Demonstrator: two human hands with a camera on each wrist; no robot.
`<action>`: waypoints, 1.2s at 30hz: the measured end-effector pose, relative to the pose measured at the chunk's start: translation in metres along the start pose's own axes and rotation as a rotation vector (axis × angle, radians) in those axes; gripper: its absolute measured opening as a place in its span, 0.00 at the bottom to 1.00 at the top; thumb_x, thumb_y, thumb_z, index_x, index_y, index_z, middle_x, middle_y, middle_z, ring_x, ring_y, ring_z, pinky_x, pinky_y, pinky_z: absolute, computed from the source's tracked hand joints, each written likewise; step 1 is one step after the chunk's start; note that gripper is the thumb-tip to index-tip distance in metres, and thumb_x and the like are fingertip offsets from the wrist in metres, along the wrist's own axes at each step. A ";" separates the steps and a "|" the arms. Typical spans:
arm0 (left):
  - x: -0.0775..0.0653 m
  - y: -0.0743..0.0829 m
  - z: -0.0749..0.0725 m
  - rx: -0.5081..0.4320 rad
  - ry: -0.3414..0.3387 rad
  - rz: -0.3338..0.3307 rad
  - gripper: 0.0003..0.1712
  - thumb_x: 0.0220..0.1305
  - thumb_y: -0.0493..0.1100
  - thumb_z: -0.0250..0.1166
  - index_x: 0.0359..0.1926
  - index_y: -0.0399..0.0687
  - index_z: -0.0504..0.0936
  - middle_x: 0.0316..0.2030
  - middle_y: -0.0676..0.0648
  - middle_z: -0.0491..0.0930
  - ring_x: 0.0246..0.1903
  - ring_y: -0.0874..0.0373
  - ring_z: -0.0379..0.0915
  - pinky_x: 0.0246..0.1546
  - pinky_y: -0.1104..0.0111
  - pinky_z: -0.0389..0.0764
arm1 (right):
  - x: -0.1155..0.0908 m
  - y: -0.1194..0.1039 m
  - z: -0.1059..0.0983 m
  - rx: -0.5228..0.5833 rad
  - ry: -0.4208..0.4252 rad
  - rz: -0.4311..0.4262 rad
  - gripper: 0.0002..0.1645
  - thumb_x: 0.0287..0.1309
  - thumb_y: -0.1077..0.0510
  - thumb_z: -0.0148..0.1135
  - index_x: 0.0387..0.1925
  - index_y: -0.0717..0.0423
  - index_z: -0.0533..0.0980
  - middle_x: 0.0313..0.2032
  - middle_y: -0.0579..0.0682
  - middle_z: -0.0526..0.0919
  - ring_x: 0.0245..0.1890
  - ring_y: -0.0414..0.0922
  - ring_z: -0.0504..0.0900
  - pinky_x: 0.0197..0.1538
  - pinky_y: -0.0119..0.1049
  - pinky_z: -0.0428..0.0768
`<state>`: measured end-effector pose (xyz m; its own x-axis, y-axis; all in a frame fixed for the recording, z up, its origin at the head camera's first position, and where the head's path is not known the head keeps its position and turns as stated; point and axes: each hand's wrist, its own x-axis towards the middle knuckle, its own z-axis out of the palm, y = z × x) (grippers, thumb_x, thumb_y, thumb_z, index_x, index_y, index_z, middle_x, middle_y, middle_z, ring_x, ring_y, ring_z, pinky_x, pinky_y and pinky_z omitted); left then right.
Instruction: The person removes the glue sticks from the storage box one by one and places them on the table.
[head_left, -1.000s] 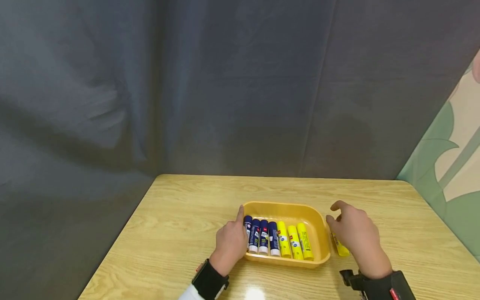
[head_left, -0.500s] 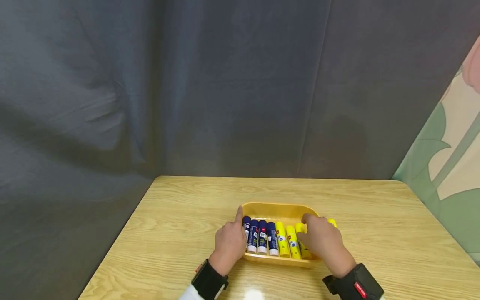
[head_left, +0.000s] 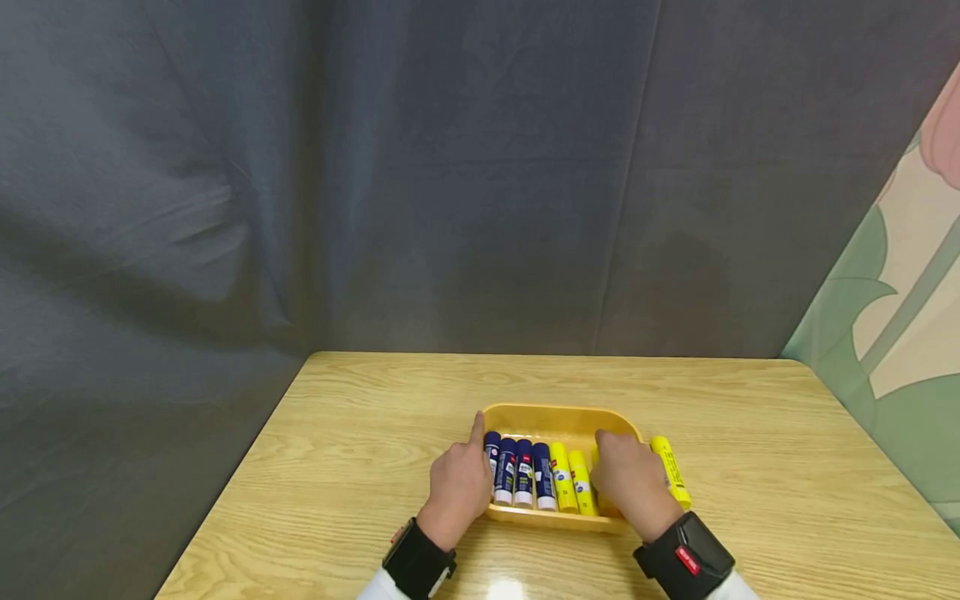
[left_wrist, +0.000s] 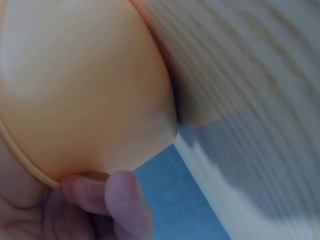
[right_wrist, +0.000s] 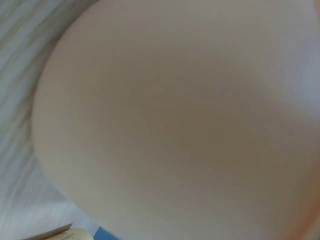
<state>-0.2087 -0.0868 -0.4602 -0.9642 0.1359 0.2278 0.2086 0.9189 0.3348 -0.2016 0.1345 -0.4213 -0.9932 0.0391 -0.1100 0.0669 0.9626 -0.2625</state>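
Swinging left into the tray [head_left: 542,413], the right hand [head_left: 632,479] mostly covered the end yellow glue stick [head_left: 596,456], its grip hidden; a loose yellow glue stick [head_left: 670,472] lay right of those fingers. The left hand [head_left: 459,479] pinched the tray, apparently steadying it.

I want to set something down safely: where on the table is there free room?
Bare table lies left of the left hand, beyond the tray toward the curtain, and right of the loose yellow stick. The tray is crowded: blue sticks, yellow sticks, the right hand.
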 end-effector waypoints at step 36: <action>-0.001 0.001 0.001 -0.023 -0.021 -0.030 0.33 0.72 0.41 0.57 0.75 0.40 0.62 0.13 0.50 0.66 0.11 0.59 0.61 0.13 0.67 0.63 | 0.022 -0.001 0.007 -0.073 -0.044 0.044 0.27 0.61 0.63 0.63 0.62 0.66 0.73 0.33 0.62 0.79 0.28 0.51 0.75 0.27 0.41 0.74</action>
<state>-0.2081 -0.0859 -0.4605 -0.9732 0.1164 0.1981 0.1831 0.9138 0.3625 -0.2232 0.1325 -0.4305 -0.9841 0.0718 -0.1625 0.1020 0.9772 -0.1860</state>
